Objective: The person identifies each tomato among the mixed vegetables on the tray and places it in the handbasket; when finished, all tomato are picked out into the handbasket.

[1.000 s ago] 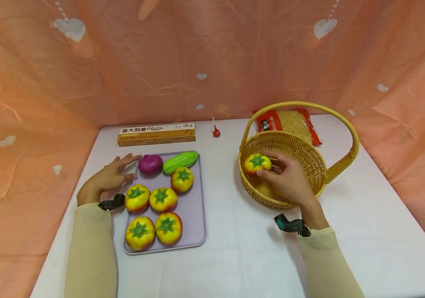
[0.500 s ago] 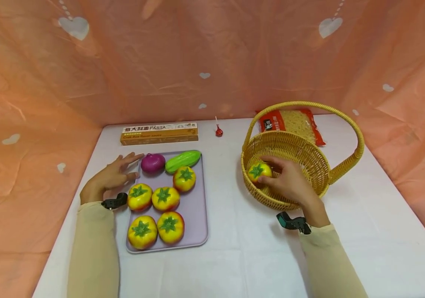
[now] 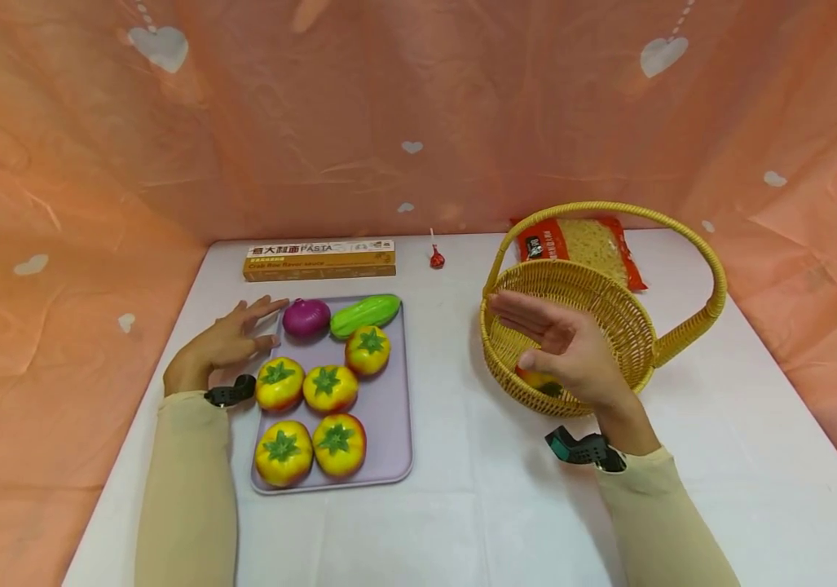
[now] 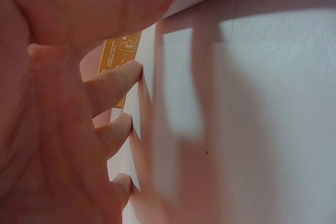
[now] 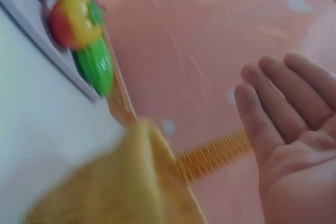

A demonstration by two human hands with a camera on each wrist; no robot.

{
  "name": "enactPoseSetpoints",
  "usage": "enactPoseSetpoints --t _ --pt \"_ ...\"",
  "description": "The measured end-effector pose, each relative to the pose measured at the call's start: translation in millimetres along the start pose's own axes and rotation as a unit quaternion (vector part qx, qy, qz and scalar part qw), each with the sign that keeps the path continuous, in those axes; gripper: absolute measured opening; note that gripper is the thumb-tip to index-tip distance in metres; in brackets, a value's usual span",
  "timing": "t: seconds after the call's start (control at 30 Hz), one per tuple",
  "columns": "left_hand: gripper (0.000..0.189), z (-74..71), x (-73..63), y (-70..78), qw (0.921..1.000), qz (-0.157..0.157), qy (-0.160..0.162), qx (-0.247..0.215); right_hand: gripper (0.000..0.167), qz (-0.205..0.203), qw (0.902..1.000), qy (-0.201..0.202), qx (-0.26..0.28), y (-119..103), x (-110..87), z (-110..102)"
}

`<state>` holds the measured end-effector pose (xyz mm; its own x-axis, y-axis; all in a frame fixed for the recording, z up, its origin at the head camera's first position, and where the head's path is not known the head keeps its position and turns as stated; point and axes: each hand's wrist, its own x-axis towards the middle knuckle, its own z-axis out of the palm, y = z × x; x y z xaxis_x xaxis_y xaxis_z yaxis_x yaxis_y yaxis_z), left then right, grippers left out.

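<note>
My right hand (image 3: 568,346) is over the wicker basket (image 3: 641,326), its fingers straight and holding nothing. Partly hidden under that hand, a yellow-red toy persimmon (image 3: 535,380) lies in the basket. My left hand (image 3: 231,338) is at the left edge of the lilac tray (image 3: 381,432), thumb at the rim in the left wrist view and fingertips down on the white cloth. On the tray lie a purple toy onion (image 3: 306,318), a green toy cucumber (image 3: 365,316) and several toy persimmons (image 3: 331,388).
Behind the tray lies a pasta box (image 3: 319,261). A red-wrapped lollipop (image 3: 437,258) is at the back middle. A red bag of pasta (image 3: 587,244) lies behind the basket, whose tall handle (image 3: 609,208) arches above it. A peach curtain (image 3: 418,106) surrounds the table.
My right hand has lowered the persimmon into the basket and let go; its fingers have straightened and come up. The left hand stays by the tray. The head view has shifted slightly.
</note>
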<state>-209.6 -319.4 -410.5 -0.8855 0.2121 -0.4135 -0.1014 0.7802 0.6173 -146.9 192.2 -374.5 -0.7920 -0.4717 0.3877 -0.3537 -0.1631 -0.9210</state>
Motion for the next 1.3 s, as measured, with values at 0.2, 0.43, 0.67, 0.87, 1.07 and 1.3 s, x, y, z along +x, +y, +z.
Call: enactPoseSetpoints --t 0.2,0.43,0.67,0.87,1.07,1.3 --pt "0.079 -2.1 3.3 1.2 0.9999 -0.003 -0.002 0.013 0.076 0.026 0.9951 -0.094 0.017 13 15.1 37" --pt "0.078 -3.0 5.4 2.2 0.9998 -0.001 0.0 0.021 0.072 0.085 0.9767 -0.196 0.019 40 27.0 82" --pt "0.078 -3.2 5.5 2.2 0.9999 0.006 -0.001 0.009 0.061 0.114 0.9612 -0.251 -0.001 68 36.2 117" --pt "0.079 -2.3 3.0 2.9 0.9999 0.011 0.0 -0.001 0.055 0.104 0.9601 -0.251 -0.066 77 41.2 141" --pt "0.079 -0.5 1.6 1.2 0.9996 0.026 0.007 0.009 0.059 0.115 0.9567 -0.244 -0.11 81 40.5 155" --pt "0.078 0.2 1.7 -0.6 0.9994 0.028 0.012 0.017 0.065 0.099 0.9492 -0.256 -0.155 81 36.8 159"
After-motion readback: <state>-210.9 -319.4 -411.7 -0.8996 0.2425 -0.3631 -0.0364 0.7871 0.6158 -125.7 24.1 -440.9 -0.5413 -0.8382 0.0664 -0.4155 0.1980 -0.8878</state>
